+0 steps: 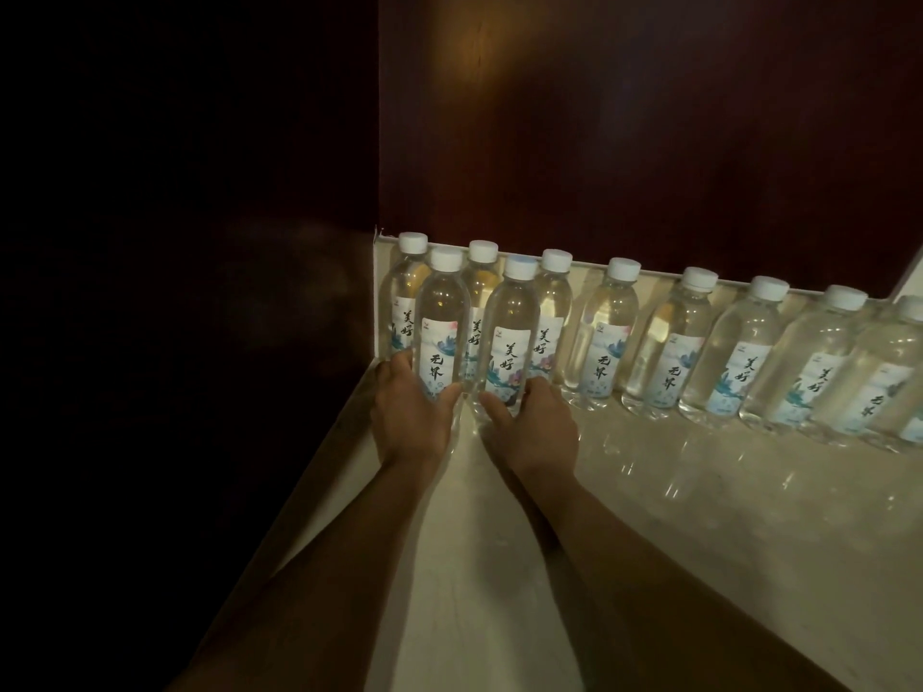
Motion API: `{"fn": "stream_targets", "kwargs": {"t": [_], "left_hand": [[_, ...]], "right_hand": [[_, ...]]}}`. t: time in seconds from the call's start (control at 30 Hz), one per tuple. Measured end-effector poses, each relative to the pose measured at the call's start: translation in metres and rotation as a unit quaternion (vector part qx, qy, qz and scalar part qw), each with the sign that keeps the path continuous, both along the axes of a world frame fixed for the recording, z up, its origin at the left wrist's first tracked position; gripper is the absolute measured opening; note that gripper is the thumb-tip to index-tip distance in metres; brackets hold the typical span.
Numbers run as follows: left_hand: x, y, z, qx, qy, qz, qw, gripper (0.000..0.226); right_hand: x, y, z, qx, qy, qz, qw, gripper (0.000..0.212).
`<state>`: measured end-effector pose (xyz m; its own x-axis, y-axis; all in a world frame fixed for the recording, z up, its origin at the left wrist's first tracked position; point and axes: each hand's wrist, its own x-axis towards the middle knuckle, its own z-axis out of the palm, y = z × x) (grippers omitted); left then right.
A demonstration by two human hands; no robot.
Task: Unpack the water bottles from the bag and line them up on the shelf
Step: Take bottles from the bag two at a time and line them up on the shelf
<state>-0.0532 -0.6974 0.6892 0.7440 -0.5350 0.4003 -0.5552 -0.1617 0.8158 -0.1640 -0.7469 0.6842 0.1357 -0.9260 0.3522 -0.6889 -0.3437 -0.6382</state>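
Placing two bottles at once, starting a front row at the left end of the shelf [649, 516]. The left hand [412, 417] is wrapped round the base of the left front bottle [442, 322], thumb on its right side; the right hand [532, 424] is wrapped low round the right front bottle [510, 337], thumb on its left. Both bottles are upright, side by side and almost touching. The back row [699, 342] runs along the dark wood back panel [649, 117], caps white, labels mostly facing out; it goes off frame right. No bag in view. The front pair look at or near the surface, contact hidden by the hands. To do it well, I'd set both bases flat before letting go, keep the grips low so nothing tips, nudge the pair back until they sit just in front of the row without knocking it, and keep the labels forward. The left bottle is close to the shelf's left edge, so mind that edge. Release straight back, fingers clear of the neighbours. The light is dim and the surface glossy, so a bottle could slide.
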Motion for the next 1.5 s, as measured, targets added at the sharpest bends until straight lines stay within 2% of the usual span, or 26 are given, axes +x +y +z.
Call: {"fn": "stream_targets", "kwargs": {"t": [0.2, 0.3, 0.67, 0.83, 0.93, 1.07, 1.27, 1.37, 1.5], "left_hand": [[-0.004, 0.007, 0.006, -0.002, 0.025, -0.008, 1.000, 0.078], [-0.005, 0.014, 0.010, 0.002, 0.036, -0.009, 0.999, 0.080], [-0.021, 0.046, 0.021, 0.010, 0.011, -0.010, 1.000, 0.055], [-0.040, 0.071, 0.028, -0.008, 0.055, -0.047, 0.997, 0.023], [-0.056, 0.090, 0.043, -0.013, 0.080, -0.062, 0.995, 0.016], [-0.082, 0.124, 0.056, -0.021, 0.077, -0.058, 0.995, 0.017], [-0.127, 0.193, 0.051, -0.070, 0.066, -0.070, 0.993, 0.016], [-0.144, 0.238, 0.045, -0.123, 0.052, -0.061, 0.989, 0.020], [-0.153, 0.301, 0.031, -0.144, 0.029, -0.033, 0.989, 0.030]], "right_hand": [[-0.003, 0.001, 0.006, 0.038, -0.022, 0.033, 0.998, 0.048], [-0.009, -0.002, 0.016, 0.088, -0.042, 0.062, 0.993, 0.040], [-0.025, 0.017, 0.040, 0.081, -0.007, 0.073, 0.994, 0.036], [-0.039, 0.047, 0.053, 0.071, 0.019, 0.072, 0.995, 0.037], [-0.049, 0.066, 0.061, 0.073, 0.011, 0.093, 0.993, 0.031], [-0.066, 0.097, 0.072, 0.079, -0.055, 0.123, 0.988, 0.017], [-0.104, 0.169, 0.068, 0.091, -0.165, 0.160, 0.969, 0.025], [-0.118, 0.209, 0.061, 0.100, -0.206, 0.186, 0.955, 0.022], [-0.126, 0.259, 0.049, 0.123, -0.234, 0.258, 0.929, 0.016]]}}
